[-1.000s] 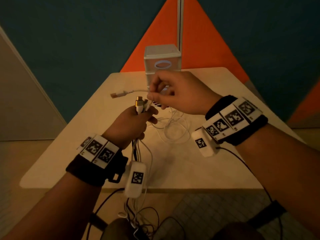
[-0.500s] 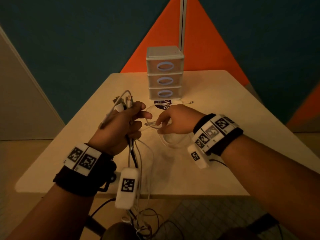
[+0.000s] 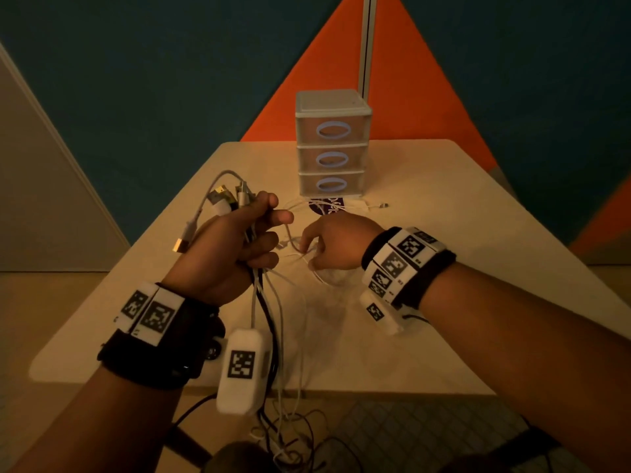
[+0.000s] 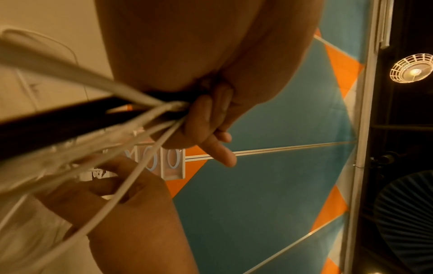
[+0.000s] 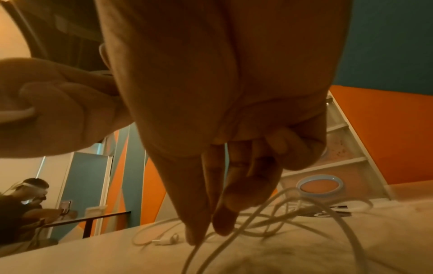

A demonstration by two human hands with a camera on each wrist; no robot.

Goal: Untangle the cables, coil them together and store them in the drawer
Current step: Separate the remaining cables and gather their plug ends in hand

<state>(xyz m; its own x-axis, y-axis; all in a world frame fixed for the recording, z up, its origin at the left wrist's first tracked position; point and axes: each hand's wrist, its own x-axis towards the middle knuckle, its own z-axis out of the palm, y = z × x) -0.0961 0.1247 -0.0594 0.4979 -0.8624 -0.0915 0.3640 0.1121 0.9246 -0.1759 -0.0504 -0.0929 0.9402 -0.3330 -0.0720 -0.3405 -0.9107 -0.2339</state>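
My left hand [image 3: 249,244] grips a bundle of white and black cables [image 3: 266,302] above the table, their plugs [image 3: 225,198] sticking up past the thumb and the rest hanging over the near edge. In the left wrist view the cables [image 4: 131,118] run out from under the curled fingers [image 4: 206,129]. My right hand [image 3: 324,247] reaches down to the loose white cable loops [image 3: 327,278] on the table. In the right wrist view thumb and forefinger [image 5: 194,228] pinch a thin white cable [image 5: 234,239] just above the tabletop. A three-drawer unit [image 3: 333,145] stands behind, all drawers shut.
The beige table [image 3: 478,268] has a dark round sticker [image 3: 327,206] in front of the drawers, with a cable end [image 3: 380,205] lying beside it. More cables [image 3: 290,435] dangle toward the floor below the near edge. Another person [image 5: 25,196] sits far off at the left.
My right hand dropped from beside the plugs to the loose loops on the table and took hold of a strand. My left hand rose slightly, and an extra cable now loops over it.
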